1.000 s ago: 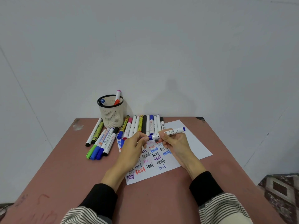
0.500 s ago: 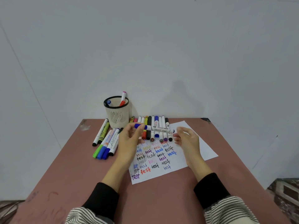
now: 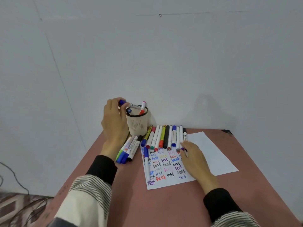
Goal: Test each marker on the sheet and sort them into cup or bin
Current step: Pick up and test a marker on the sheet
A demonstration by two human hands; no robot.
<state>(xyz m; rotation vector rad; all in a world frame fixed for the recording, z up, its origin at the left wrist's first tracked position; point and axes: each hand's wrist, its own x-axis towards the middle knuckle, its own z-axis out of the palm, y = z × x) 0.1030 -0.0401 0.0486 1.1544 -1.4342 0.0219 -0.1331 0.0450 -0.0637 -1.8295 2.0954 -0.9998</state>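
Blue marker [image 3: 131, 104] now crosswise over cup [image 3: 137, 123].

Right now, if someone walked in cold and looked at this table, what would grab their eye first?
Probably the left hand raised at the table's far left corner, holding a blue-capped marker over the mesh cup, which already holds two markers. Next, the white sheet covered in many-coloured "test" scribbles, with a row of markers lined along its far edge. The right hand rests at that row's right end.
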